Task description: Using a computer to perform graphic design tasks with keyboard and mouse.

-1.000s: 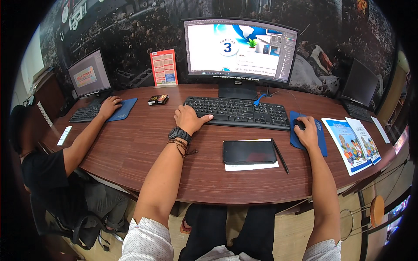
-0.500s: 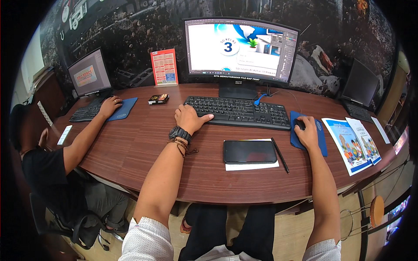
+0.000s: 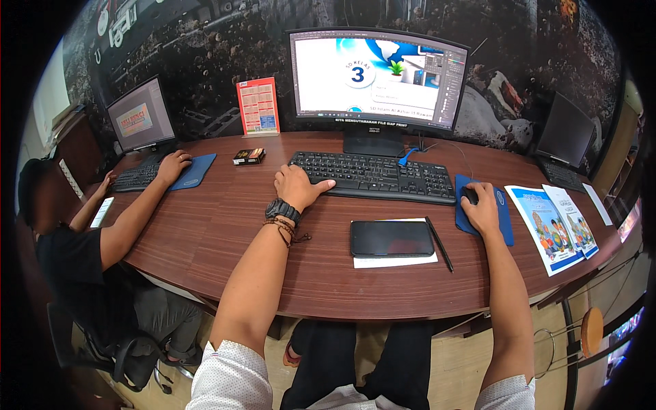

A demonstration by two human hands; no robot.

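My left hand rests at the left end of the black keyboard, thumb stretched out along the front row of keys and fingers apart. A black watch and a beaded bracelet sit on that wrist. On the blue mouse pad, my right hand is wrapped over a black computer mouse. Behind the keyboard, the wide monitor shows a design page in blue and white. A dark smartphone lies on white paper between my forearms, with a black stylus-like pen beside it.
At left a co-worker sits before a smaller monitor and keyboard. A small dark box and a red calendar stand behind my left hand. Printed booklets lie right of the mouse pad; another monitor is beyond.
The co-worker has leaned slightly, and their left hand has moved forward from near their body to their keyboard's edge. My own hands and the monitor's page look unchanged.
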